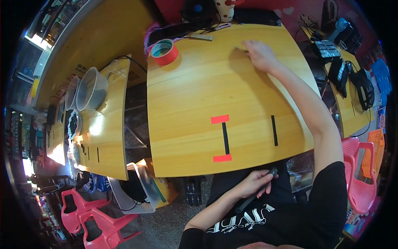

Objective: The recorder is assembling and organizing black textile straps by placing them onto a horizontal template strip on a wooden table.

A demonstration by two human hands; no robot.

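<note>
On yellow wooden table [199, 95] | right hand [259, 54] flat, fingers spread, empty | left hand [255, 182] curled round slim black rod [253, 195] in lap | red tape roll [164, 52] at far edge

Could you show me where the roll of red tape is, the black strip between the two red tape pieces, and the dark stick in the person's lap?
Roll of red tape [164, 52], head view, on its side wall.
Black strip [225, 138], head view, mid-length.
Dark stick [253, 198], head view, on the shaft below the left hand [253, 182].

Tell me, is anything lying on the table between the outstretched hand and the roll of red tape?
Nothing visible does. The right hand rests flat on the yellow wooden table, and the stretch of tabletop between it and the roll of red tape to its left is bare.
</note>
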